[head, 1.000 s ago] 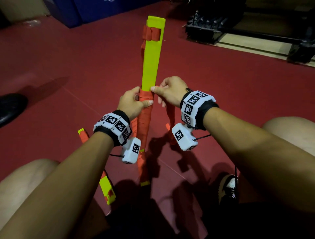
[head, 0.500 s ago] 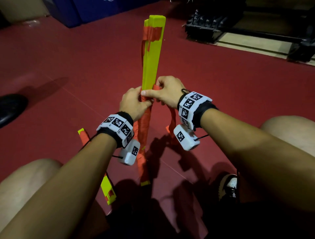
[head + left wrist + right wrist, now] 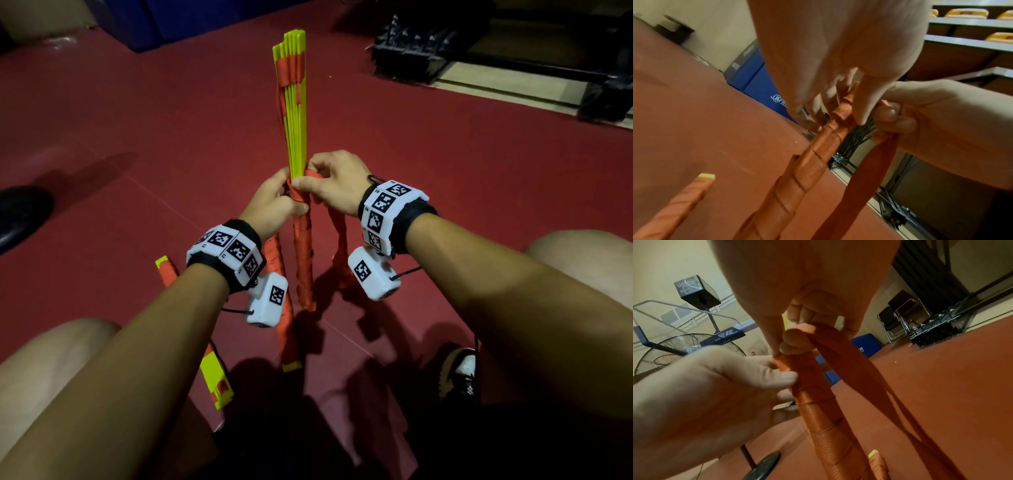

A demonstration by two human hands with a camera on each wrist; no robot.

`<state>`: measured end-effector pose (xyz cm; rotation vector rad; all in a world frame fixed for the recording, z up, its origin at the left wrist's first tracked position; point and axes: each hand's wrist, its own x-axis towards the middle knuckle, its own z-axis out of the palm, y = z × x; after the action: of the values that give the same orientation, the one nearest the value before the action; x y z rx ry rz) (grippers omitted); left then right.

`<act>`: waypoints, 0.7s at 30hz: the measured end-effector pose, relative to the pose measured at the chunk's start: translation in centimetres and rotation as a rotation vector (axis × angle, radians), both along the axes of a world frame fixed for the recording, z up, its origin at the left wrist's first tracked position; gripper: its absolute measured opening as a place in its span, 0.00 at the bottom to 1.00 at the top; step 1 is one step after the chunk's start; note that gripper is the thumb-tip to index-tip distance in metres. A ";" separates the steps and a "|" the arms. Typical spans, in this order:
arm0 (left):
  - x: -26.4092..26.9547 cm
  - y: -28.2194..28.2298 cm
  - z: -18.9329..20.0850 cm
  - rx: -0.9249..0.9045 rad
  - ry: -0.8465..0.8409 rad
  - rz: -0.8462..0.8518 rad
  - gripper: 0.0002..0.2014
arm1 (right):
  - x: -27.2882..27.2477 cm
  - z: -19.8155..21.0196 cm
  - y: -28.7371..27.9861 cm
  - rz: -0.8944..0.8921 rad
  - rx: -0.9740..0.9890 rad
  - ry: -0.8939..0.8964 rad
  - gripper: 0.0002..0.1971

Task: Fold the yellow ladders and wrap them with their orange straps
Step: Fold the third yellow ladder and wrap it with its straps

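Ladder (image 3: 296, 113) turned edge-on, hands gripping.

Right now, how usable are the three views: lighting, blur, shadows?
Head view: dim, hard shadows on the red floor, yellow ladder still clear. Left wrist view: left hand washed out and soft, wrapped orange strap sharp. Right wrist view: right hand dark and close, left hand slightly blurred, wide-angle bending at the edges.

A sports hall: red court floor (image 3: 445, 154), scoreboard (image 3: 694, 290), stacked folding chairs (image 3: 902, 313).
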<state>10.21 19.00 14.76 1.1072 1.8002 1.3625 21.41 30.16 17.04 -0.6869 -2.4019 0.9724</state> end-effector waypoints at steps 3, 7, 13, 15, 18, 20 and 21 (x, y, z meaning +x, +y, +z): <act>-0.1 0.1 -0.1 0.014 -0.022 0.023 0.25 | 0.0 -0.1 0.1 -0.022 -0.006 0.022 0.20; -0.3 0.1 -0.3 0.068 -0.022 0.092 0.23 | 0.1 -0.1 0.3 -0.052 -0.034 0.036 0.19; -0.2 0.0 0.2 0.067 -0.055 0.092 0.21 | 0.1 0.3 0.1 -0.069 0.002 0.030 0.21; -0.2 0.1 0.4 0.041 -0.076 0.078 0.20 | 0.0 0.2 0.2 -0.074 0.007 0.020 0.22; -0.3 0.1 0.4 0.027 -0.074 0.078 0.22 | 0.2 0.0 0.2 -0.088 -0.010 0.004 0.20; -0.1 -0.1 0.3 0.035 -0.070 0.078 0.23 | 0.5 0.2 0.0 -0.091 -0.010 -0.007 0.20; -0.1 -0.2 0.2 0.043 -0.060 0.082 0.23 | 0.6 0.3 -0.1 -0.091 -0.011 -0.009 0.21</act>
<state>10.13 18.84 15.00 1.0133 1.7980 1.4732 22.04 30.05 17.36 -0.7996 -2.3526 0.9476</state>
